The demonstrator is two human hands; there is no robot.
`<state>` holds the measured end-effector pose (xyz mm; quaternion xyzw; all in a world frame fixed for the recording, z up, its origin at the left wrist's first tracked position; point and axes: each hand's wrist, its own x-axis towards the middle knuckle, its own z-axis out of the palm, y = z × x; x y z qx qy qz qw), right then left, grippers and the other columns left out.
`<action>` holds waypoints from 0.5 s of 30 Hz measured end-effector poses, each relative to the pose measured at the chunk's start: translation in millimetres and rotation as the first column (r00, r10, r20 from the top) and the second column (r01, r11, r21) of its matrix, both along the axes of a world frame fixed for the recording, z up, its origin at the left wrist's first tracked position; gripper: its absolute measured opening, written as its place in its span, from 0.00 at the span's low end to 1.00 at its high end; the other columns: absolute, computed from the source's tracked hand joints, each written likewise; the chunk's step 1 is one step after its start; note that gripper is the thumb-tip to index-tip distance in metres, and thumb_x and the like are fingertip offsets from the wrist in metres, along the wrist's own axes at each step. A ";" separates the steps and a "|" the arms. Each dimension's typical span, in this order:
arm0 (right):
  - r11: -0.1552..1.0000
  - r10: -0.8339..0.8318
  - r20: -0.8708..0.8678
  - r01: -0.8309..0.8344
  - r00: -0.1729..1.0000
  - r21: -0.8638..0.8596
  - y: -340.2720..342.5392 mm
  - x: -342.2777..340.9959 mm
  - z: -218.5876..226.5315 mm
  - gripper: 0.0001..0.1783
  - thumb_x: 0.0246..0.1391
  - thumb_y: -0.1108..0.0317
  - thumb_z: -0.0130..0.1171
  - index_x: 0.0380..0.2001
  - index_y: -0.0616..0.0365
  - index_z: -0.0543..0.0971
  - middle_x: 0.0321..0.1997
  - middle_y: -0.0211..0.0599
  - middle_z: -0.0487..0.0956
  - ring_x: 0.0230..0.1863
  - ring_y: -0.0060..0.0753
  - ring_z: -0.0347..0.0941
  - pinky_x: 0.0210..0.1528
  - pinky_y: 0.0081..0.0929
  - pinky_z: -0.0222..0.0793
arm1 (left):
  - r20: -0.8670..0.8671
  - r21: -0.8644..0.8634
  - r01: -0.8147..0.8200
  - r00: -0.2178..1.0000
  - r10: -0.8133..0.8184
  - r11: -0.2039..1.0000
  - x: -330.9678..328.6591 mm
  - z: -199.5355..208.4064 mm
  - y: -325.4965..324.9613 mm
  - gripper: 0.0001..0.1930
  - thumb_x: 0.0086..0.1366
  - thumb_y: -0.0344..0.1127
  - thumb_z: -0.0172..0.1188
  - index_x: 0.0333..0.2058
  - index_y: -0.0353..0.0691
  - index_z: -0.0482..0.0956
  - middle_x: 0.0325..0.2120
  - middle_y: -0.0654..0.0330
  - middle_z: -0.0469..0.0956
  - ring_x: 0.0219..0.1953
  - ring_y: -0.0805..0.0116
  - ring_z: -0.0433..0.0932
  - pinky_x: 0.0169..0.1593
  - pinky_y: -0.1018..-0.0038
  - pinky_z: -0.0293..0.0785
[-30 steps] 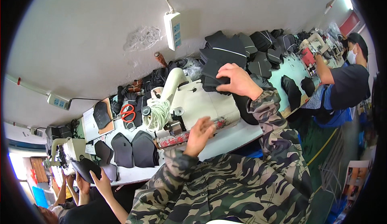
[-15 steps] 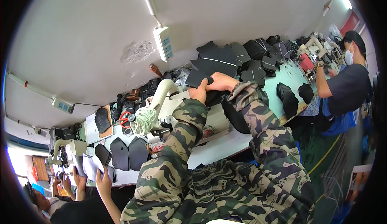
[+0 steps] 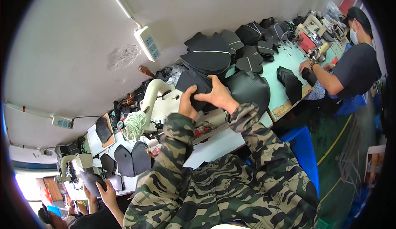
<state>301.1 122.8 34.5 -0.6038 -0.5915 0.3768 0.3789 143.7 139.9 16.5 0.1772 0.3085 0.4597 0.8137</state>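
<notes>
Above the arm of a cream sewing machine (image 3: 153, 95), both my hands hold a small stack of black leather-like pieces (image 3: 190, 79). My left hand (image 3: 188, 105) grips its near edge, thumb on top. Spread over its right side, my right hand (image 3: 219, 95) presses with its thumb and fingers; its underside is hidden. Just beyond lies a tied bundle of pointed black panels (image 3: 208, 60). Right beside my right hand sits a larger, rounded, shiny black piece (image 3: 249, 89).
More tied black bundles (image 3: 249, 60) lie along the wall. Left of the machine are a coil of pale cord (image 3: 135, 126) and flat dark panels (image 3: 123, 161). A co-worker (image 3: 357, 68) sits at the right, another person's hand (image 3: 109, 196) shows lower left. A blue bin (image 3: 303, 150) stands below the table.
My hands have come closer with the black pieces, and my right hand has opened wider over them. The view has shifted, showing the rounded black piece more fully. The right co-worker now handles a black piece.
</notes>
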 end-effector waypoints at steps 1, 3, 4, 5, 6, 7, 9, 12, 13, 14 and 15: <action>0.998 0.035 0.015 -0.036 0.999 0.056 -5.1 -7.8 2.7 0.55 0.34 0.51 0.75 0.61 0.70 0.60 0.58 0.64 0.67 0.62 0.58 0.65 0.65 0.40 0.61 | 0.009 0.060 -0.129 0.992 0.129 0.990 -1.9 -0.3 -13.0 0.14 0.66 0.35 0.53 0.46 0.32 0.77 0.42 0.55 0.81 0.44 0.61 0.80 0.53 0.65 0.76; 0.989 0.105 0.007 -0.106 0.994 0.101 -11.7 -20.9 9.2 0.52 0.34 0.56 0.74 0.61 0.66 0.61 0.57 0.58 0.69 0.60 0.55 0.67 0.63 0.39 0.63 | -0.058 0.170 -0.163 0.983 0.175 0.972 -15.8 2.1 -35.0 0.20 0.66 0.33 0.54 0.55 0.34 0.71 0.49 0.55 0.76 0.52 0.61 0.76 0.58 0.62 0.72; 0.983 0.161 -0.005 -0.160 0.987 0.093 -14.3 -25.2 11.6 0.51 0.33 0.58 0.74 0.61 0.64 0.62 0.57 0.55 0.69 0.60 0.53 0.68 0.62 0.39 0.64 | -0.113 0.273 -0.183 0.969 0.221 0.944 -24.7 2.9 -46.2 0.23 0.65 0.33 0.55 0.58 0.35 0.68 0.52 0.56 0.74 0.55 0.61 0.73 0.60 0.61 0.69; 0.963 0.179 0.074 -0.190 0.981 0.190 -14.8 -28.0 14.6 0.51 0.32 0.60 0.74 0.61 0.63 0.62 0.57 0.55 0.69 0.59 0.54 0.68 0.61 0.39 0.64 | -0.197 0.272 -0.198 0.947 0.256 0.942 -35.3 4.4 -58.0 0.28 0.66 0.33 0.56 0.64 0.38 0.60 0.59 0.57 0.67 0.61 0.61 0.67 0.64 0.58 0.63; 0.938 0.212 0.155 -0.246 0.965 0.246 -16.1 -29.1 15.8 0.51 0.31 0.62 0.74 0.61 0.63 0.62 0.57 0.54 0.69 0.59 0.56 0.67 0.61 0.40 0.64 | -0.369 0.295 -0.344 0.819 0.439 0.891 -44.5 4.5 -66.2 0.34 0.64 0.33 0.60 0.66 0.35 0.56 0.60 0.52 0.65 0.62 0.59 0.66 0.64 0.63 0.64; 0.887 0.245 0.211 -0.307 0.946 0.345 -16.0 -29.0 17.2 0.54 0.29 0.64 0.74 0.63 0.62 0.60 0.57 0.55 0.68 0.59 0.58 0.67 0.61 0.41 0.65 | -0.408 0.376 -0.381 0.750 0.520 0.845 -53.8 4.4 -69.4 0.37 0.64 0.35 0.61 0.67 0.34 0.54 0.63 0.50 0.62 0.64 0.57 0.64 0.65 0.62 0.62; 0.778 0.377 0.327 -0.487 0.867 0.396 -18.8 -26.4 15.9 0.58 0.30 0.66 0.74 0.67 0.61 0.55 0.58 0.55 0.67 0.59 0.59 0.67 0.61 0.42 0.65 | -0.592 0.411 -0.332 0.611 0.526 0.849 -65.7 1.1 -74.4 0.43 0.63 0.44 0.65 0.68 0.32 0.51 0.66 0.42 0.57 0.68 0.54 0.58 0.67 0.61 0.58; 0.765 0.505 0.321 -0.588 0.801 0.265 -27.3 -23.8 8.4 0.66 0.28 0.62 0.78 0.70 0.62 0.49 0.64 0.55 0.63 0.65 0.54 0.63 0.66 0.38 0.60 | -0.669 0.494 -0.217 0.523 0.527 0.842 -63.9 -7.4 -73.9 0.45 0.58 0.49 0.69 0.65 0.29 0.58 0.60 0.42 0.67 0.64 0.53 0.65 0.66 0.65 0.59; 0.788 0.492 0.279 -0.558 0.825 0.261 -30.6 -20.1 4.0 0.66 0.29 0.62 0.77 0.70 0.62 0.49 0.63 0.56 0.64 0.64 0.54 0.63 0.66 0.39 0.61 | -0.664 0.487 -0.223 0.534 0.523 0.845 -56.8 -10.4 -73.2 0.45 0.57 0.48 0.70 0.64 0.28 0.58 0.59 0.43 0.68 0.61 0.54 0.67 0.65 0.65 0.61; 0.809 0.459 0.241 -0.514 0.855 0.284 -33.9 -19.7 1.3 0.66 0.29 0.62 0.77 0.70 0.62 0.48 0.62 0.56 0.64 0.64 0.55 0.64 0.65 0.40 0.62 | -0.670 0.457 -0.198 0.564 0.482 0.867 -52.3 -11.9 -72.4 0.45 0.56 0.46 0.70 0.64 0.28 0.59 0.58 0.43 0.69 0.60 0.54 0.68 0.64 0.65 0.62; 0.813 0.472 0.230 -0.521 0.851 0.259 -36.0 -17.6 -2.4 0.66 0.29 0.62 0.77 0.70 0.62 0.48 0.62 0.56 0.64 0.64 0.54 0.64 0.65 0.39 0.61 | -0.635 0.495 -0.173 0.596 0.491 0.851 -44.2 -12.6 -73.3 0.45 0.55 0.46 0.71 0.64 0.28 0.59 0.57 0.43 0.69 0.60 0.55 0.68 0.64 0.65 0.63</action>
